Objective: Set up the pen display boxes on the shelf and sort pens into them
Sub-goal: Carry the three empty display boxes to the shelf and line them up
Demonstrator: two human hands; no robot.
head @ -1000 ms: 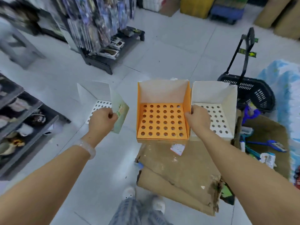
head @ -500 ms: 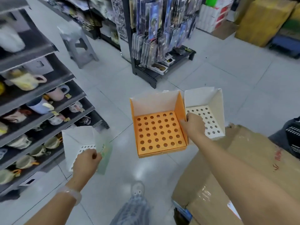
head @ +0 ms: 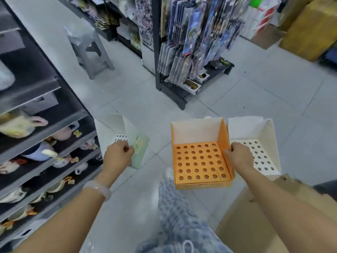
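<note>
I carry three pen display boxes above the floor, all without pens. My right hand [head: 239, 157] pinches together the right wall of an orange box [head: 198, 161] with a holed insert and the left wall of a white box [head: 255, 139] beside it. My left hand [head: 117, 155] grips a third white box [head: 116, 128] with a pale green side panel, held lower left near the shelving. Rows of round holes show in all three inserts.
Dark shelves [head: 45, 143] with mugs run along the left. A grey stool [head: 89, 50] stands further down the aisle. A black rack [head: 193, 52] of hanging packets is ahead. A brown carton [head: 273, 216] lies at lower right; my leg [head: 175, 207] is below.
The view has swung left toward the mug shelves and I have stepped forward. The basket and open carton have left the frame. Both hands keep their hold on the boxes.
</note>
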